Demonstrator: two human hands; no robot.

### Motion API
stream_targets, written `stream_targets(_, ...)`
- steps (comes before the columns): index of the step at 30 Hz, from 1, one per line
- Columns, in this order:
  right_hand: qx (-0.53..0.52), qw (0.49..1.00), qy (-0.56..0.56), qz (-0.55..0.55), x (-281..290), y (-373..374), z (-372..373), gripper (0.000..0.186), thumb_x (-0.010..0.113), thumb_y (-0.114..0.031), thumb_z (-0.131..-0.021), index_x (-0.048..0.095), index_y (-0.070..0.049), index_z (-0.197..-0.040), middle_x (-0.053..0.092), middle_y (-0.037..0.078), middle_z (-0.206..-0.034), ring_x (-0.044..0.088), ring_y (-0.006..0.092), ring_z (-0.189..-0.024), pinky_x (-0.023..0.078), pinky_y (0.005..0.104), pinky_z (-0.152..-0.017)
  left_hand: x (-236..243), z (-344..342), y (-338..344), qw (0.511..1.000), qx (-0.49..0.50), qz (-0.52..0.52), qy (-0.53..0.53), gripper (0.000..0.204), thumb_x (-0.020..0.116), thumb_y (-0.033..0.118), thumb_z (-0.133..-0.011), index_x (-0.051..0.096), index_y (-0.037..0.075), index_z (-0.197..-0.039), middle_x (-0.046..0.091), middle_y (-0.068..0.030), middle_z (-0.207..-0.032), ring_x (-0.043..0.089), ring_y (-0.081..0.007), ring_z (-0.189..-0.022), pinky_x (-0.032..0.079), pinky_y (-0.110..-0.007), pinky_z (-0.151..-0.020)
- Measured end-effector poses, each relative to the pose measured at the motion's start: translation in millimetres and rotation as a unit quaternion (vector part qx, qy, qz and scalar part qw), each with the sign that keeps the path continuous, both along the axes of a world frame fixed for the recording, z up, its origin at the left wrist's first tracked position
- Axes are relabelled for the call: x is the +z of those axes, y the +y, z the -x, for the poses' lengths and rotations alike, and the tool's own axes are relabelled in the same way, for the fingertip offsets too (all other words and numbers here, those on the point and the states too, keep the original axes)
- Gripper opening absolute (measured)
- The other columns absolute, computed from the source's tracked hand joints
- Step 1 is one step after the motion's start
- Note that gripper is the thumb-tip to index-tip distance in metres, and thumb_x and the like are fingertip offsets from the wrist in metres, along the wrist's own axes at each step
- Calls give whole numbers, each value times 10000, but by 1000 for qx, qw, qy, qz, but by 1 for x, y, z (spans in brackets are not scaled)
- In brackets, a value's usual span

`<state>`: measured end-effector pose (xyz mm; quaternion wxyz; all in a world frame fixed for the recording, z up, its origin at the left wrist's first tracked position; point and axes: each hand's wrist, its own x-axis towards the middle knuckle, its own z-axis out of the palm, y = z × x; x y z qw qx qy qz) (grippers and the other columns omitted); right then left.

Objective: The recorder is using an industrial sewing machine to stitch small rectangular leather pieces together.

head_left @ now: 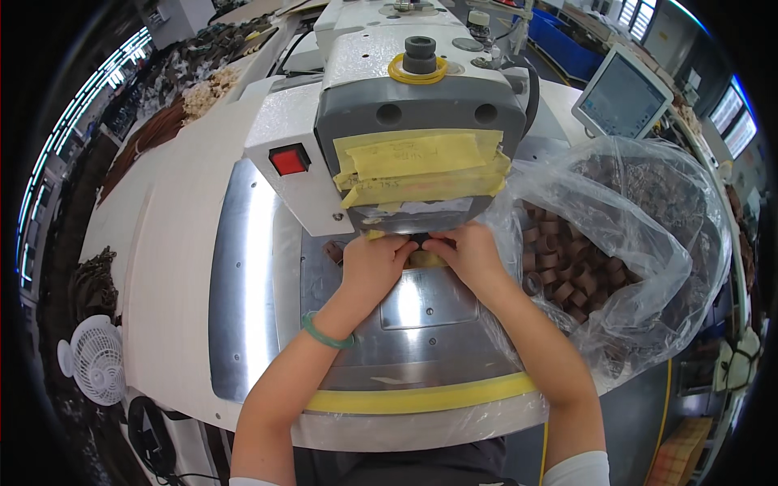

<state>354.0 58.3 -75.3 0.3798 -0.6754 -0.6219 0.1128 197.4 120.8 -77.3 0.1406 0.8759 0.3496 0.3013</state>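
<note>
One clear plastic bag (689, 292) stood open to the right of the white-and-grey machine (421, 101), and in it lay a heap of brown rings (567, 267), too many and too overlapped for you to have an exact count from this view. Behind the machine, to its right, was one blue bin (555, 39), whose contents were too small to tell. One brown piece (332, 252) lay loose at the machine's lower left, just beside your left hand (373, 263). Your two hands met under the front of the machine's head, the right hand (470, 253) facing the left, with the thumb and fingers of each drawn close together and the tips bent inward at one small dark piece (418, 238); whether they gripped it or only touched it, you could not tell, nor whether it belonged to the machine. You wore one green bangle (327, 334) on your left wrist, in front of the machine. The machine bore one red switch (289, 159) at its left, one screen (622, 93) stood to its right, and one long yellow strip (421, 397) ran along the tabletop (174, 283) in front of it.
</note>
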Motion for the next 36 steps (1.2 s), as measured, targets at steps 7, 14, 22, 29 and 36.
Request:
stream_targets(7,2,1000,-6,-26,3,-4,-4,140,680,-169,-674,654,-60,-758,582,93,-756,582,282,-705,460,362,-607,1,-5,-1,1000,-7,4,25,165,612,249,-751,660,96,-714,607,-86,-653,583,-284,-599,453,-352,-520)
stream_targets(14,-15,999,-21,-32,4,-8,4,141,670,-140,-682,654,-76,-806,586,75,-797,578,273,-746,470,355,-631,2,-4,-3,1000,-2,11,15,155,623,239,-742,662,90,-738,610,-92,-674,586,-285,-616,459,-348,-535)
stream_targets(22,113,993,1,-21,28,-31,5,232,707,-168,-654,618,-56,-836,557,85,-851,574,279,-782,483,349,-661,3,13,-11,994,-91,53,-38,123,633,166,-714,660,69,-784,588,-90,-695,576,-270,-616,450,-343,-526)
stream_targets(29,44,998,-35,32,19,-31,16,299,699,-149,-651,539,-24,-870,551,140,-829,578,327,-717,480,394,-615,17,16,-14,978,-193,82,-26,158,596,150,-695,649,72,-821,527,-58,-635,548,-246,-600,455,-347,-529)
stream_targets(36,145,979,64,129,30,-43,28,258,681,-118,-653,500,-10,-803,557,117,-692,578,239,-587,461,314,-537,9,7,-2,968,-215,-35,-127,145,591,187,-771,648,92,-865,616,-70,-811,583,-251,-750,470,-346,-629)
